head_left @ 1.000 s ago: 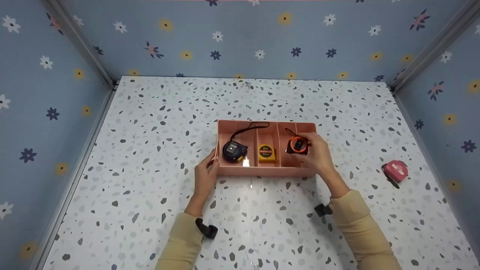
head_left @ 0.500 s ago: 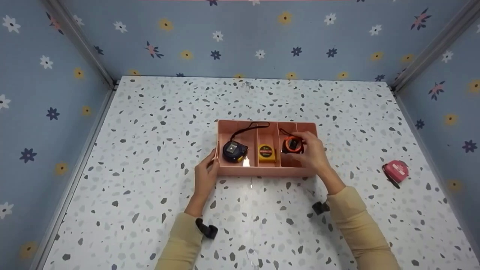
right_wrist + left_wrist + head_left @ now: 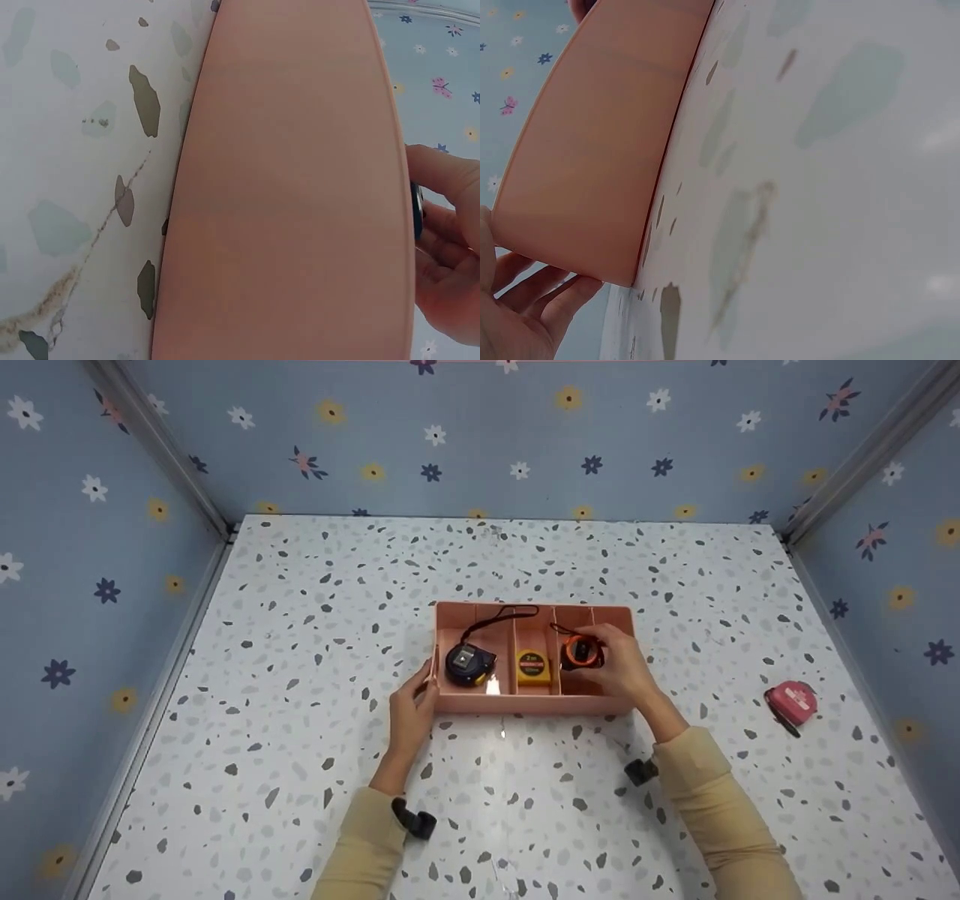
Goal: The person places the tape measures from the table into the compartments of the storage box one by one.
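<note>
In the head view, a pink divided box (image 3: 517, 704) stands on the speckled table. At its left end, my left hand (image 3: 409, 718) holds the wall, with thumb at the rim and fingers against the outside, as the left wrist view shows. My right hand (image 3: 626, 664) grips an orange-and-black tape measure (image 3: 582, 651) in the compartment right of the yellow one; its underside is hidden. A small yellow tape measure (image 3: 533, 667) lies in the middle compartment. A dark blue tape measure (image 3: 469, 664) with a black wrist strap lies in the left part.
A pink-red tape measure (image 3: 793, 703) with a dark strap lies on the table, right of the box. Flower-patterned walls (image 3: 480, 450) rise behind and at both sides. The box's plain front wall (image 3: 285, 187) fills much of the right wrist view.
My right hand has moved slightly left with the orange-and-black tape measure, bringing it close to the divider beside the yellow one. My left hand and the box have stayed in place.
</note>
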A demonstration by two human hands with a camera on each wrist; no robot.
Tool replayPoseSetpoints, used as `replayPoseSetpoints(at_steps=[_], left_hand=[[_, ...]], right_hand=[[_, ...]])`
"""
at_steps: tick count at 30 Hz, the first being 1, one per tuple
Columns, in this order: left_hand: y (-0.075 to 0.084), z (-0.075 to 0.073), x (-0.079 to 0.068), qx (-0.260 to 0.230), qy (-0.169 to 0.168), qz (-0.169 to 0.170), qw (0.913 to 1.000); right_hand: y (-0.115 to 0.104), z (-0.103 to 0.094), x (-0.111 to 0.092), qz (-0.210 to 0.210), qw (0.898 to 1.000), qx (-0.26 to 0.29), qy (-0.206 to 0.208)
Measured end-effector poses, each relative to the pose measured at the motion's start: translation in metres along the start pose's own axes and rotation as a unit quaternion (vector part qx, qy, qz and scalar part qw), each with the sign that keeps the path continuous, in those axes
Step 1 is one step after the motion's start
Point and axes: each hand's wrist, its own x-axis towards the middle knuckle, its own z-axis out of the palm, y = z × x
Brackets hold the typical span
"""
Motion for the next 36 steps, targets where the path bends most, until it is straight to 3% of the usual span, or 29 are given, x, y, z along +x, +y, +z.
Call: replayPoseSetpoints(at_steps=[4, 17, 26, 30, 36], left_hand=[[0.021, -0.003, -0.004, -0.01, -0.004, -0.012, 0.9999], [0.022, -0.003, -0.005, -0.008, -0.004, -0.014, 0.9999], [0.021, -0.004, -0.006, -0.008, -0.013, 0.015, 0.9998], [0.019, -0.003, -0.006, -0.008, -0.012, 0.004, 0.9999], [-0.006, -0.001, 0.0, -0.011, -0.012, 0.007, 0.9999]], right_hand=[[0.004, 0.001, 0.002, 0.002, 1.0, 0.005, -0.011], [0.012, 0.005, 0.008, -0.009, 0.999, -0.006, -0.042], [0.02, 0.01, 0.011, -0.014, 0.998, -0.014, -0.053], [0.021, 0.011, 0.012, -0.017, 0.998, -0.017, -0.065], [0.024, 0.013, 0.016, -0.032, 0.996, -0.024, -0.075]])
